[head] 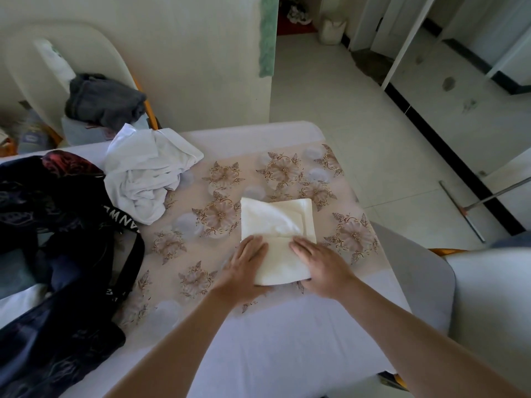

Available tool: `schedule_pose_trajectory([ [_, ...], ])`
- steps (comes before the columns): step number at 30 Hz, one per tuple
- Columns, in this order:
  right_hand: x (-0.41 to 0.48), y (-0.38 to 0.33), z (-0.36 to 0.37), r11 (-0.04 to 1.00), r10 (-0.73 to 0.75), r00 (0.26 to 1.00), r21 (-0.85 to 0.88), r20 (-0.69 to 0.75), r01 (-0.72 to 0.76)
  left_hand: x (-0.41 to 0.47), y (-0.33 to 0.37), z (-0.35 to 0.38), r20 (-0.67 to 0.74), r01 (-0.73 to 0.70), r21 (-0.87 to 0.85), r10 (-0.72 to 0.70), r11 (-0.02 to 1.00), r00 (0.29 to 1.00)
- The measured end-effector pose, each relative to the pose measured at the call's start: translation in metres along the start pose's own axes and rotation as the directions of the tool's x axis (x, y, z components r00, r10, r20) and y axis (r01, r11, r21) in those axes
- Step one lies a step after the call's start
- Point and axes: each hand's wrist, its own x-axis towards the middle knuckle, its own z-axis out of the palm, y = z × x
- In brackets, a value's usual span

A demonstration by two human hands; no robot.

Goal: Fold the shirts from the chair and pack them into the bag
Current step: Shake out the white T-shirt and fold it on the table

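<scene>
A cream shirt (275, 222), folded into a small rectangle, lies on the flowered table cloth (201, 196). My left hand (247, 265) rests flat on its near left corner, and my right hand (319, 262) lies flat on its near right edge, fingers together. A crumpled white shirt (146, 173) sits at the table's far left. A dark patterned bag (54, 254) with a black lettered strap lies open at the left. On the white chair (28, 67) behind it lies a heap of dark grey clothing (103, 101).
A grey cushioned seat (413, 277) stands to the right of the table. A long-handled squeegee (471, 214) lies on the tiled floor at the right. A wall corner with a green towel (267, 35) rises behind the table.
</scene>
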Motion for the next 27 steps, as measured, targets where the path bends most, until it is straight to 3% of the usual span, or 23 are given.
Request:
schedule_pose_trajectory([
  [5, -0.005, -0.009, -0.023, 0.962, 0.157, 0.988, 0.224, 0.016, -0.156, -0.006, -0.001, -0.024, -0.029, 0.009, -0.136, -0.013, 0.991, 1.000],
  [9, -0.016, -0.005, -0.036, 0.842, 0.278, 0.956, 0.454, 0.099, -0.292, -0.015, 0.013, -0.058, 0.057, 0.213, -0.290, -0.205, 0.933, 0.977],
  [12, -0.017, -0.003, -0.041, 0.715, 0.412, 0.911, 0.614, 0.016, -0.335, -0.013, 0.012, -0.065, -0.018, 0.273, -0.509, -0.328, 0.816, 0.945],
  [15, -0.004, -0.006, -0.042, 0.744, 0.550, 0.829, 0.510, -0.100, -0.432, 0.002, 0.010, -0.062, -0.247, 0.246, -0.438, -0.379, 0.865, 0.892],
  [18, 0.015, -0.010, -0.041, 0.753, 0.600, 0.798, 0.380, -0.064, -0.536, 0.022, 0.022, -0.054, -0.520, 0.020, -0.062, -0.050, 0.998, 0.852],
  [21, 0.027, -0.012, -0.037, 0.780, 0.615, 0.786, 0.180, -0.054, -0.599, 0.032, 0.037, -0.035, -0.391, -0.155, 0.187, 0.219, 0.970, 0.894],
  [24, 0.032, -0.012, -0.033, 0.850, 0.525, 0.825, 0.088, -0.210, -0.519, 0.035, 0.036, -0.016, -0.201, -0.076, 0.233, 0.124, 0.969, 0.972],
  [27, 0.039, -0.014, -0.029, 0.969, 0.241, 0.929, 0.012, -0.283, -0.248, 0.042, 0.023, -0.014, -0.078, 0.004, 0.170, 0.010, 0.985, 0.997],
])
